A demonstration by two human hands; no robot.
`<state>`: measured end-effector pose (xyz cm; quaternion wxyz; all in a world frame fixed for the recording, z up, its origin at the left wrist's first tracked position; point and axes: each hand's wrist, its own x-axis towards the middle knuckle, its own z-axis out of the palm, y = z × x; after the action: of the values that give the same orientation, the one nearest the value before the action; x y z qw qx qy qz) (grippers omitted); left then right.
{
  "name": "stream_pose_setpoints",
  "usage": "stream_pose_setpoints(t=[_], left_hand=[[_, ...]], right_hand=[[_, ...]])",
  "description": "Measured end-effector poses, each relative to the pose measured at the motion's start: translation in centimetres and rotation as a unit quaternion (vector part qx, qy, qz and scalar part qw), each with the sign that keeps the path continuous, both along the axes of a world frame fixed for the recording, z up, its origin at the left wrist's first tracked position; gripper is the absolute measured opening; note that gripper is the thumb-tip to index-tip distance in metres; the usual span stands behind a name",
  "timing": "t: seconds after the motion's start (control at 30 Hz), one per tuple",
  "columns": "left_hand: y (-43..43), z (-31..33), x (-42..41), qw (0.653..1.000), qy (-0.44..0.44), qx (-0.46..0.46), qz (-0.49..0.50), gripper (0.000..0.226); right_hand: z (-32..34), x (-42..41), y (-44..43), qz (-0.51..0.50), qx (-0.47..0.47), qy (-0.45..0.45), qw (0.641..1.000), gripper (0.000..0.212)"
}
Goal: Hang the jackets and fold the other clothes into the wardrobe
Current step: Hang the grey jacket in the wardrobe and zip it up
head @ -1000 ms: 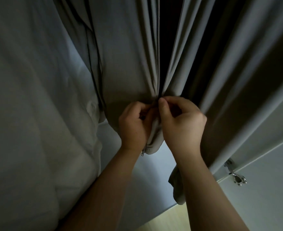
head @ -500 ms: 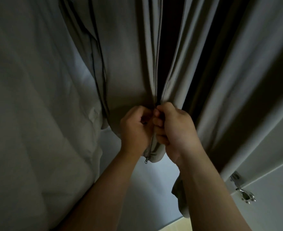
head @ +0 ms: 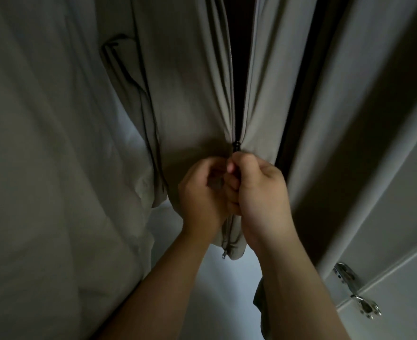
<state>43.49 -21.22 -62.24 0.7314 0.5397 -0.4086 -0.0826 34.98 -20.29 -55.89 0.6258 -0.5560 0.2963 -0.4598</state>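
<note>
Fingers [head: 238, 160]: curled tight on both hands, clamped on the grey jacket [head: 190, 94] at its zip, knuckles touching.
pale garment [head: 43, 168]: hangs along the left side of the wardrobe [head: 217, 290], just beside the jacket.
left hand [head: 202, 197]: grips the jacket's left front panel near the hem.
jacket: hangs upright in the middle of the wardrobe, front parted above the hands.
zip slider [head: 236, 146]: dark, just above the right thumb.
right hand [head: 263, 192]: pinches the right front edge under the slider.
door [head: 408, 278]: pale, at the wardrobe's right edge.
hinge [head: 357, 298]: shiny metal, on the door's lower part.
</note>
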Motion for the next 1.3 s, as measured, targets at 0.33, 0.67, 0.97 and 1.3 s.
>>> stream_pose_setpoints(t=[0.33,0.67,0.97,1.3], left_hand=[[-1.8,0.9,1.6,0.973,-0.2,-0.026,0.114,0.021],[-1.9,5.6,1.6,0.96,-0.234,-0.086,0.13,0.017],[-1.9,9.6,2.3,0.954,-0.247,-0.097,0.137,0.017],[-2.7,10.5,3.0,0.957,-0.243,-0.109,0.118,0.022]], right_hand=[[6.5,-0.4,-0.1,0.017,0.035,-0.053,0.998,0.033],[8.7,-0.5,0.5,0.029,0.045,-0.033,0.998,0.033],[12.0,-0.4,0.3,0.021,0.018,-0.027,0.999,0.033],[15.7,0.0,-0.3,0.003,0.051,-0.02,0.999,0.036]])
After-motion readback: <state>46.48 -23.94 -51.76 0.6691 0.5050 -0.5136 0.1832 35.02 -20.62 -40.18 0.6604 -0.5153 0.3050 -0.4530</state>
